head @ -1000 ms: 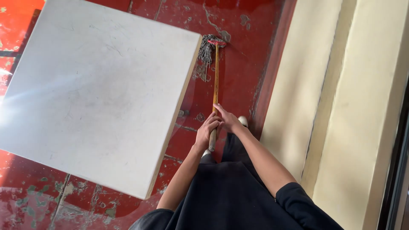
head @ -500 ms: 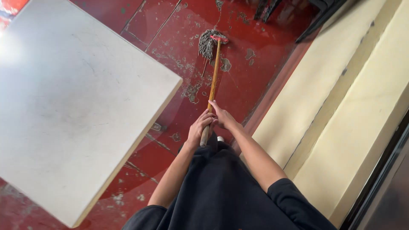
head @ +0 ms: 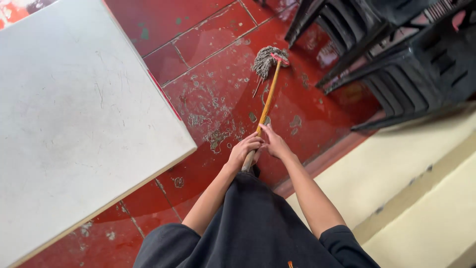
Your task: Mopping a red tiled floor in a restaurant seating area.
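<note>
Red floor tiles (head: 213, 39), worn and flecked with pale patches, fill the middle of the view, wet-looking toward 1 o'clock. Both hands are closed around the near end of a mop handle (head: 266, 106), a yellow-orange stick running from the centre up toward 12 o'clock. The left hand (head: 244, 150) wraps the handle lowest down, fingers curled over it; the right hand (head: 275, 144) grips just beside it, touching it, on the 3 o'clock side. The mop head (head: 265, 58), a bundle of grey strings under a red clamp, rests on the floor at 12 o'clock. A white square bench (head: 74, 129) with a scratched top takes up the 9 o'clock side, its corner near the left forearm. Stacked black plastic chairs (head: 396, 64) stand at 2 o'clock, well apart from the hands. A cream wall base (head: 421, 198) runs across 4 o'clock.
</note>
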